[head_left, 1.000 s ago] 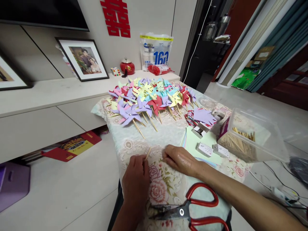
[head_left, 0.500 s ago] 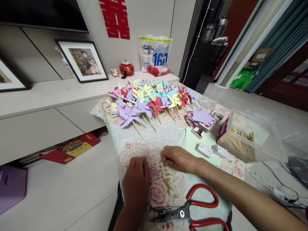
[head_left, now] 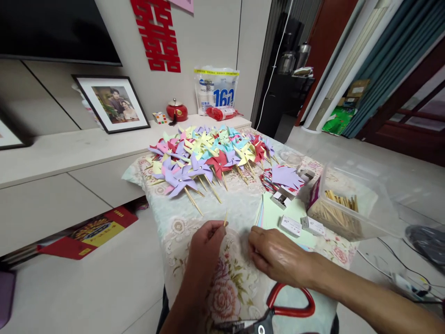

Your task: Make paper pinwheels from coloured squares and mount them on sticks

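A small table (head_left: 243,204) under a floral cloth carries a pinwheel heap (head_left: 205,155) beyond the fingers (head_left: 255,241), a clear stick box (head_left: 351,208) to their right, and red scissors (head_left: 278,308) behind them.

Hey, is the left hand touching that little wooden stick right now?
Touching. The head view shows the left hand pinching the wooden stick between its fingertips, with the stick's tip poking up above them.

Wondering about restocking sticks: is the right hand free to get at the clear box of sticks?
Probably yes. The right hand looks empty and rests on the cloth; the stick box lies open-topped on its side, with only small white boxes low between them.
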The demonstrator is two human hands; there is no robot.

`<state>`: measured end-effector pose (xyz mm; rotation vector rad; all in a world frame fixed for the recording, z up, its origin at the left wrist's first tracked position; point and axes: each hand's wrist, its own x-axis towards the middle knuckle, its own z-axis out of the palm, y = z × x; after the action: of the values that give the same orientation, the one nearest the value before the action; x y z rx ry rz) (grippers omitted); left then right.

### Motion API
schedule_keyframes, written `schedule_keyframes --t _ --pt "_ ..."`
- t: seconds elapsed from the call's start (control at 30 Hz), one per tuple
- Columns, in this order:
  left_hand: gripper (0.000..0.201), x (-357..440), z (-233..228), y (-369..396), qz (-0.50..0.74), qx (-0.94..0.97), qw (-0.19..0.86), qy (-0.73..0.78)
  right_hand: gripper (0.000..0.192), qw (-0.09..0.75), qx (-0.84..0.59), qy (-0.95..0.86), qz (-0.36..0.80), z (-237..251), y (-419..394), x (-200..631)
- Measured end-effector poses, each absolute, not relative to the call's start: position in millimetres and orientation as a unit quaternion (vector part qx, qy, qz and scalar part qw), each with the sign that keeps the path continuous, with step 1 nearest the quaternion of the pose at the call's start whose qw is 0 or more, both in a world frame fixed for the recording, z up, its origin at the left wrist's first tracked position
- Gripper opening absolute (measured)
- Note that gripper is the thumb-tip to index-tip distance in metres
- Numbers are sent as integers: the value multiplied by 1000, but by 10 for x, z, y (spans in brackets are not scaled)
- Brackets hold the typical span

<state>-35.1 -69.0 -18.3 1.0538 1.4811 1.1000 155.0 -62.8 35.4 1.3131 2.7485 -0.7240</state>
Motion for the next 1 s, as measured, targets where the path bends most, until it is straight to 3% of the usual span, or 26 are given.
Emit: schedule_keyframes --t 0.1,0.23,0.33,0.47,0.67,1.0 --pt "22 -210 -201 -442 441 436 484 617 10 -41 469 860 -197 731 -439 1810" --pt "15 -1 -266 -251 368 560 301 678 16 -75 570 814 -86 1157 160 2324" --pt "19 86 -345 -247 296 653 146 681 12 -21 670 742 12 1256 696 2736" --pt "19 94 -486 -289 240 713 55 656 10 27 709 704 27 1098 1241 3089" --pt "19 40 -663 -252 261 735 -8 625 30 100 724 682 22 818 1703 3268" --pt "19 20 -710 -238 275 735 -46 619 31 134 740 658 45 861 1836 3175"
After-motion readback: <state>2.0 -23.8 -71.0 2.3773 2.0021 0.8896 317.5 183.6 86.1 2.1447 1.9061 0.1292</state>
